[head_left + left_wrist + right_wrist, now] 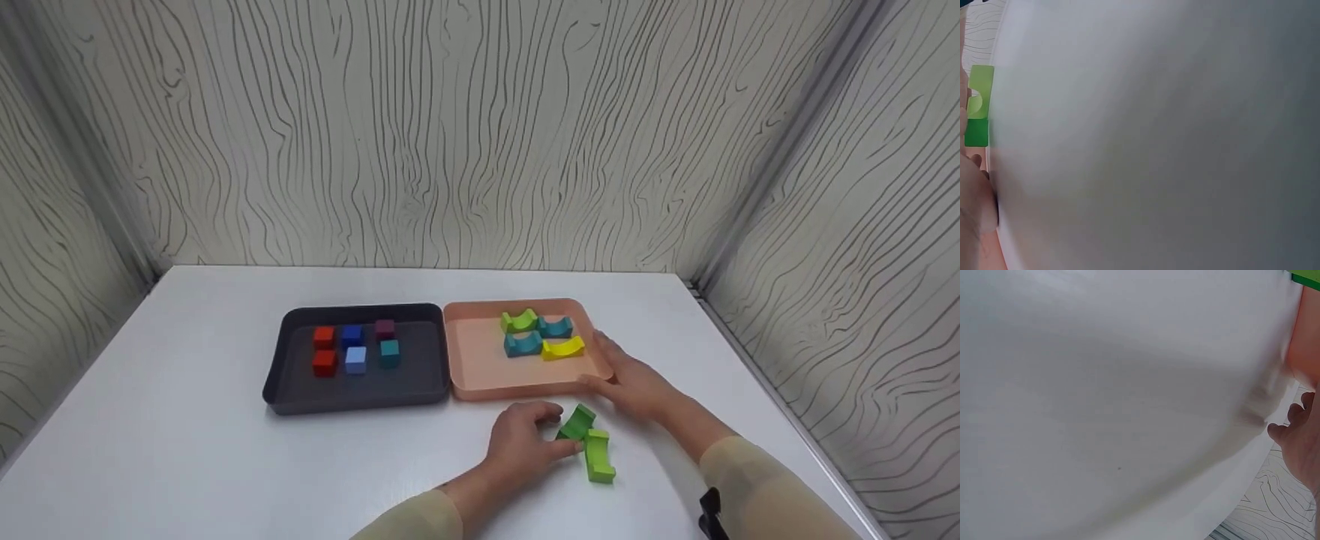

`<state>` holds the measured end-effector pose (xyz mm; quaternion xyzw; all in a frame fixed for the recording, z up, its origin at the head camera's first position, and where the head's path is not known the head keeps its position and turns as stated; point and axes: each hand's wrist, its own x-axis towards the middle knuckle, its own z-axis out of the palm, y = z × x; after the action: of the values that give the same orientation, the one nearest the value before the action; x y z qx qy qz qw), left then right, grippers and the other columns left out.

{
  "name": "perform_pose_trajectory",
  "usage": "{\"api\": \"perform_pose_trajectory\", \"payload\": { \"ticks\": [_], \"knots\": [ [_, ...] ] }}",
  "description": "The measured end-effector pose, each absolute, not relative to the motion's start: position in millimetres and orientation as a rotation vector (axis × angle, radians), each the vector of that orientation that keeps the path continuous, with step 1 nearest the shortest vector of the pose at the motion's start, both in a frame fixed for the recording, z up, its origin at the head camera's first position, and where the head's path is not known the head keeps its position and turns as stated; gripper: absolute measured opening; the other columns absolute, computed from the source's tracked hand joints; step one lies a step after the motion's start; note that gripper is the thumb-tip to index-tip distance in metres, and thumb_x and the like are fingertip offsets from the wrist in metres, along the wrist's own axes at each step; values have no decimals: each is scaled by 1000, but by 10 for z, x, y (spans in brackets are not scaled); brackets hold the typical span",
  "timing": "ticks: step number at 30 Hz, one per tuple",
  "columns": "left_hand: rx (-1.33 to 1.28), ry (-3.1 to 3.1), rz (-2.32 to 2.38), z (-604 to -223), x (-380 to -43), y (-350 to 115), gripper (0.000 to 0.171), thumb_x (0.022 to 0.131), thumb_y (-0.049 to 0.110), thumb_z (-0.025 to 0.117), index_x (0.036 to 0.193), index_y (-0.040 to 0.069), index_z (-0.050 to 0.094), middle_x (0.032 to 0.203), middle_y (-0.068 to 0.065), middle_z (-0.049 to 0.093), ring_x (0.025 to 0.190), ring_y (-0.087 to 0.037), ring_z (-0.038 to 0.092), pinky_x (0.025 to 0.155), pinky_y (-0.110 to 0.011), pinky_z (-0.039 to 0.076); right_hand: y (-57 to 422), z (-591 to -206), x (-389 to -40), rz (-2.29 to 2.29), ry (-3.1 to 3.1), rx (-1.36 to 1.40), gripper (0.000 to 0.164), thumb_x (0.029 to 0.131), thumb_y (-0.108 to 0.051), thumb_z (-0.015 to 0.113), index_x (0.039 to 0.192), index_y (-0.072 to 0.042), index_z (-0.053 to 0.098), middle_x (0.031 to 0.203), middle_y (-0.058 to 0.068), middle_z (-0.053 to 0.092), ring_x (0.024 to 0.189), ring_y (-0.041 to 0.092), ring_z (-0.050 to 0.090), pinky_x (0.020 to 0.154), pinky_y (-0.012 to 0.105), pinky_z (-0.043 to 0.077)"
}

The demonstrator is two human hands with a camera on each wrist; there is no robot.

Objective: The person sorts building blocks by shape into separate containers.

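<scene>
My left hand [521, 442] is at the front, its thumb and forefinger parted beside a dark green arched block [576, 422]. The thumb tip lies by a light green arched block [598, 456] that meets the dark one. Both blocks also show at the left edge of the left wrist view, the light green block [981, 84] beyond the dark green block [977, 133]. My right hand [637, 382] rests against the right front corner of a peach tray [472, 360], thumb at the front wall and fingers along the side. Light green, teal and yellow arched blocks [562, 349] sit inside this tray.
A dark grey tray [292, 375] stands left of the peach one, their edges nearly touching. It holds several small cubes, among them a red cube [325, 363] and a light blue cube [355, 361]. Wood-patterned panels [420, 150] enclose the white table [187, 442].
</scene>
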<state>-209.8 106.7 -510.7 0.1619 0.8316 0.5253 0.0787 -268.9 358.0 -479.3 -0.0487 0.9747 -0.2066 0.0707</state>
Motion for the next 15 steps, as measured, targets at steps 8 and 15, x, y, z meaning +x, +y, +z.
{"api": "perform_pose_trajectory", "payload": {
  "ticks": [8, 15],
  "knots": [
    [532, 2572, 1529, -5145, -2091, 1085, 43, 80, 40, 95, 118, 24, 81, 105, 20, 71, 98, -2, 57, 99, -37, 51, 3575, -4800, -2682, -608, 2936, -140, 106, 98, -76, 54, 173, -18, 6, 175, 19, 20, 153, 51, 33, 118, 73, 28],
    [546, 2566, 1536, -5132, -2080, 1076, 41, 81, 38, 95, 117, 25, 82, 101, 22, 69, 95, -1, 54, 94, -34, 50, 3559, -4783, -2688, -572, 2933, -134, 109, 96, -79, 52, 173, -20, 3, 176, 18, 16, 153, 52, 31, 117, 74, 29]
  ]
}}
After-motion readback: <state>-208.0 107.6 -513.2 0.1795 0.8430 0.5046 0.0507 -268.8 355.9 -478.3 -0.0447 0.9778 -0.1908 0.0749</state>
